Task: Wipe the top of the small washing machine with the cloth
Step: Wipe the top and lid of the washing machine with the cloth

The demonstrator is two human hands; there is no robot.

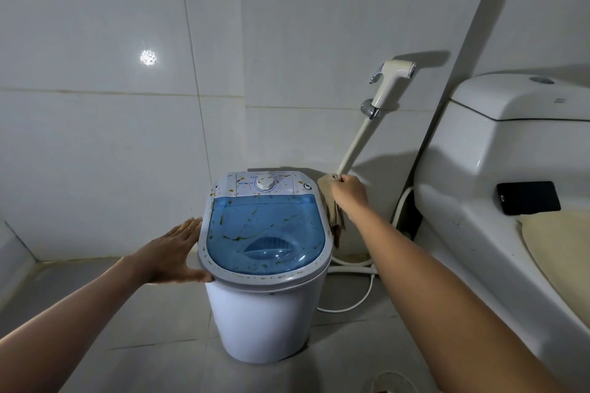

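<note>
A small white washing machine (268, 316) stands on the floor in the middle, with a blue see-through lid (265, 230) and a white control panel with a dial (264, 183) at the back. Yellow-brown smears and specks cover the lid and panel. My left hand (174, 254) lies flat and spread against the machine's left rim, holding nothing. My right hand (349, 193) is closed on a beige cloth (335, 217) that hangs down beside the machine's right rear edge.
A white toilet (498, 188) fills the right side, with a black phone (528, 197) lying on it. A bidet sprayer (391, 83) hangs on the tiled wall, and its hose (351, 268) loops on the floor behind the machine. Tiled walls close in at the back and left.
</note>
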